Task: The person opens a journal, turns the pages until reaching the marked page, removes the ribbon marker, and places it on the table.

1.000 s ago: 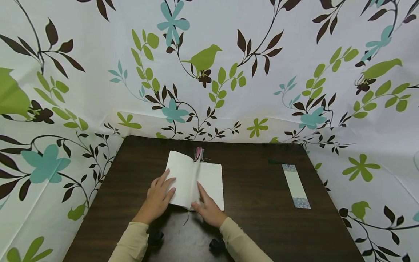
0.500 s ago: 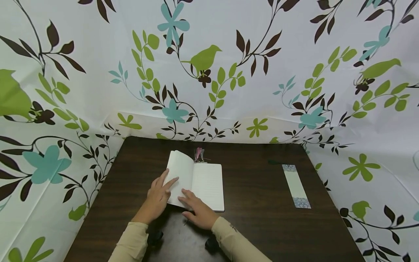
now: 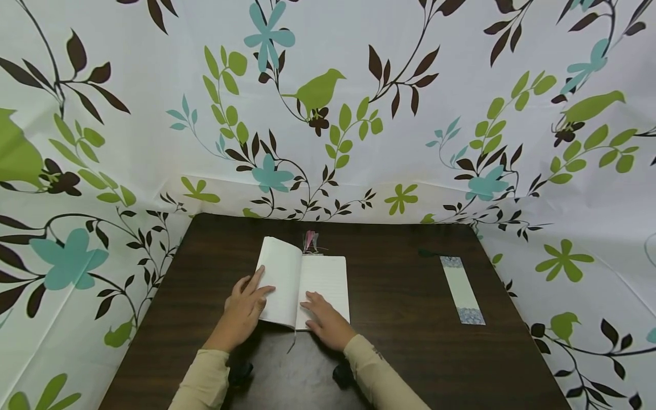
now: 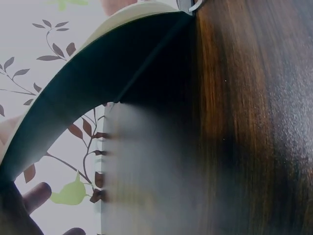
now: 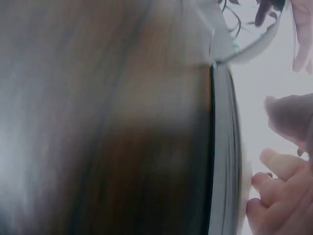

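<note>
An open notebook (image 3: pixel 302 282) with white lined pages lies on the dark wooden table (image 3: pixel 400 353). My left hand (image 3: pixel 245 307) rests with straight fingers on the raised left page. My right hand (image 3: pixel 325 322) lies flat on the lower part of the right page. In the left wrist view the dark cover (image 4: pixel 98 83) arches up off the table. The right wrist view shows the page edges (image 5: pixel 222 147) and my fingers (image 5: pixel 274 196) on the page. A pink tassel (image 3: pixel 310 240) sticks out at the notebook's far end, and a thin ribbon (image 3: pixel 293 341) hangs from its near edge.
A long patterned bookmark (image 3: pixel 461 290) with a dark tassel lies on the right part of the table. A floral curtain (image 3: pixel 328 114) closes off the back and both sides.
My right hand slid from the notebook's gutter to the left page, then back onto the right page. The left hand stayed on the left page.
</note>
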The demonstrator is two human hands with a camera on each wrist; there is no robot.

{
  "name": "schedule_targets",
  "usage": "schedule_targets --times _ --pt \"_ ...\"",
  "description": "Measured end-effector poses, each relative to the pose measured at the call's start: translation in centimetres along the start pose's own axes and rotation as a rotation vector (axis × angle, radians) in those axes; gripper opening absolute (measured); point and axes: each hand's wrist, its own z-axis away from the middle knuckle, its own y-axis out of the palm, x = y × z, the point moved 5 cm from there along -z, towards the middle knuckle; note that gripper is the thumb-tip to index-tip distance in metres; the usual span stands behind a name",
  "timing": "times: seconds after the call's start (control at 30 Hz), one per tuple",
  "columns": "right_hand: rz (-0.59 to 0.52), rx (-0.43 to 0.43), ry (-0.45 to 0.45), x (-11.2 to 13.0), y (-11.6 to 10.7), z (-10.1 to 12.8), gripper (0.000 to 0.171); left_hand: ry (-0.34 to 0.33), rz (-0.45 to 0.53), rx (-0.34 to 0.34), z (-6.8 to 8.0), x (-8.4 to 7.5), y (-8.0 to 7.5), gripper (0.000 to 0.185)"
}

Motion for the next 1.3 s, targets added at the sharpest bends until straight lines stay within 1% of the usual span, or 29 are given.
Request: schedule_targets --times 0.07,0.2,0.3,0.43,0.57,0.67,0.8,0.9,1.0,1.13,1.3 --pt "0.046 0.001 0.019 -0.8 -0.1 0.3 0.048 -0.004 0.004 0.002 0.0 0.1 0.1 0.033" --pt "0.148 -0.043 0.022 -2.2 -0.5 1.0 0.051 -0.019 -0.001 0.02 0.0 0.4 0.3 0.031" --pt "0.177 -0.074 0.032 -3.0 -1.0 1.4 0.055 -0.019 -0.023 0.024 0.1 0.6 0.4 0.031" --pt "0.153 -0.081 0.085 -3.9 -1.6 1.9 0.06 -0.013 -0.039 0.025 0.0 0.7 0.4 0.033" --pt "0.147 -0.047 0.147 -4.8 -1.9 2.4 0.064 -0.014 -0.035 0.026 0.0 0.9 0.5 0.033" --pt "0.154 -0.02 0.151 -5.3 -2.1 2.7 0.066 -0.018 -0.035 0.029 0.1 1.1 0.6 0.033" --pt "0.125 -0.019 0.148 -5.8 -2.6 3.1 0.067 -0.03 -0.028 0.038 0.2 1.3 0.6 0.033" --pt "0.092 -0.02 0.168 -6.2 -3.2 3.4 0.07 -0.035 -0.021 0.041 0.2 1.2 0.6 0.033" --pt "0.068 0.002 0.192 -6.5 -3.5 3.7 0.075 -0.033 -0.012 0.041 0.2 1.1 0.5 0.033" --pt "0.054 0.026 0.201 -6.6 -3.7 3.8 0.078 -0.033 -0.001 0.042 0.2 1.0 0.4 0.033" --pt "0.06 0.021 0.197 -6.6 -3.8 3.8 0.079 -0.034 0.005 0.044 0.2 0.9 0.4 0.033"
